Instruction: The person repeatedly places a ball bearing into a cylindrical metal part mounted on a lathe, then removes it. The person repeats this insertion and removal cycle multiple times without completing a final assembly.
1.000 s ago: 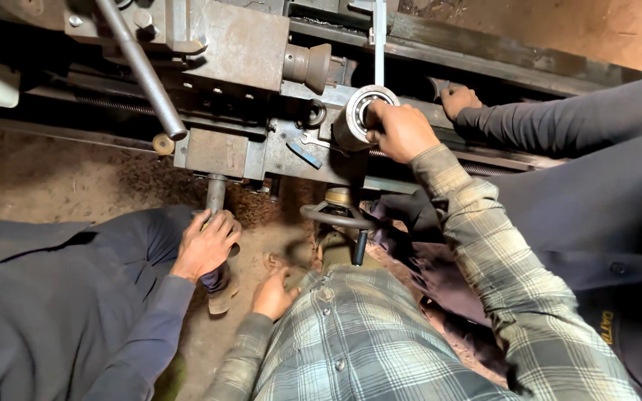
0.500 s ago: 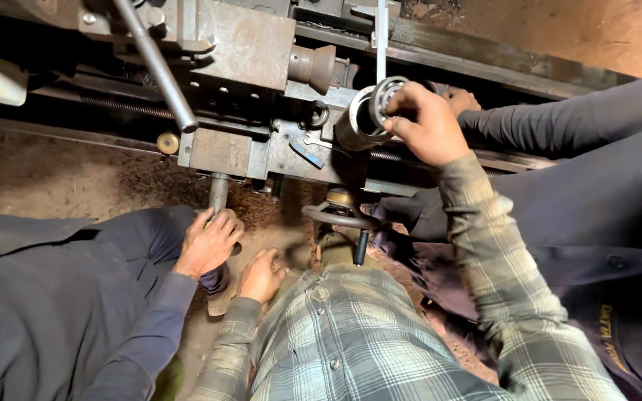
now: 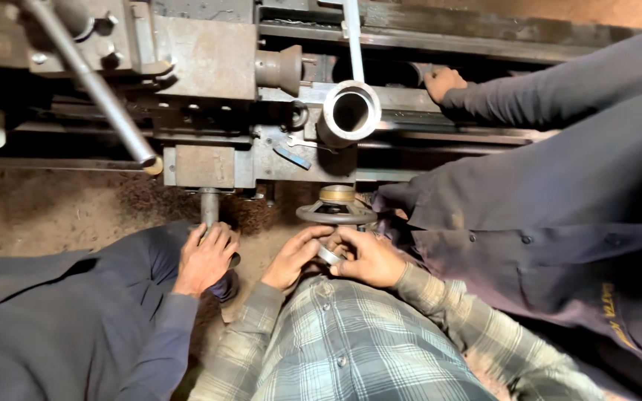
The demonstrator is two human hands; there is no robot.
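Both my hands, in plaid sleeves, meet in front of my chest, just below the lathe's handwheel (image 3: 336, 213). My right hand (image 3: 371, 260) holds a small shiny metal ring (image 3: 328, 255) by its edge. The fingers of my left hand (image 3: 293, 257) curl round the same ring from the other side. Above them a hollow steel tube (image 3: 351, 111) sticks out of the lathe with its open end facing me and nothing on it.
A person in grey on the left rests a hand (image 3: 205, 258) by a vertical shaft (image 3: 209, 208). A person in dark clothes on the right has a hand (image 3: 444, 81) on the lathe bed (image 3: 499, 37). A long lever (image 3: 94, 85) slants at upper left. The floor (image 3: 46, 212) is dirt.
My right hand came down from the end of the steel tube to my chest with the ring in it. My left hand rose to meet it. The tube's end now stands bare.
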